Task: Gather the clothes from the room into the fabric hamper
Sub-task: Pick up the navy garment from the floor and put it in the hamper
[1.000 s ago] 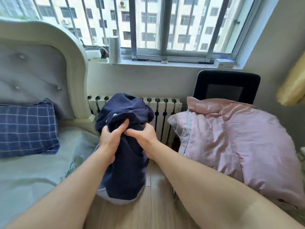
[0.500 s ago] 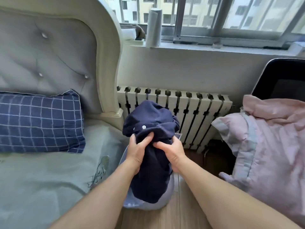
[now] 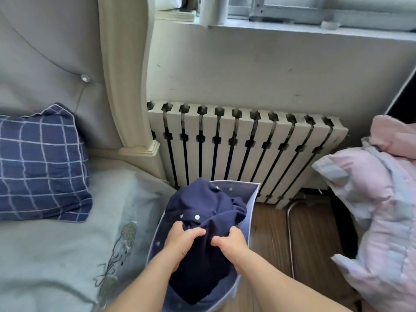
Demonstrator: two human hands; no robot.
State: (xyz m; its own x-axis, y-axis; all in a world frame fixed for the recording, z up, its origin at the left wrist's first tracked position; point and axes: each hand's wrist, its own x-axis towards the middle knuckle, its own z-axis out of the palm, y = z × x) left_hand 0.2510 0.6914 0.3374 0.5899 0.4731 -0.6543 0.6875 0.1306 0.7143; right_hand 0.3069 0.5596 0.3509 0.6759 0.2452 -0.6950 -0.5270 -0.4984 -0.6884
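A: head view, status?
B: Both hands on the navy shirt (image 3: pixel 202 235). Left hand (image 3: pixel 180 242) and right hand (image 3: pixel 231 242) each clenched on a bunch of its cloth, thumbs nearly meeting at the middle.
A: shirt pos rel. to hamper?
B: Inside the fabric hamper (image 3: pixel 253 199). Lower part down in it, top bulges above the rim, white buttons showing. Hamper's blue-grey w/ pale dots, open top.
A: hamper loc?
B: On the wood floor (image 3: pixel 270 221), just in front of the radiator (image 3: pixel 245 149), touching or just beside the bed (image 3: pixel 56 255) edge, can't tell which.
A: other stuff near hamper?
B: Plaid pillow (image 3: pixel 40 163) on bed, well to its left. Pink duvet (image 3: pixel 378 199) piled to its right, apart from it.
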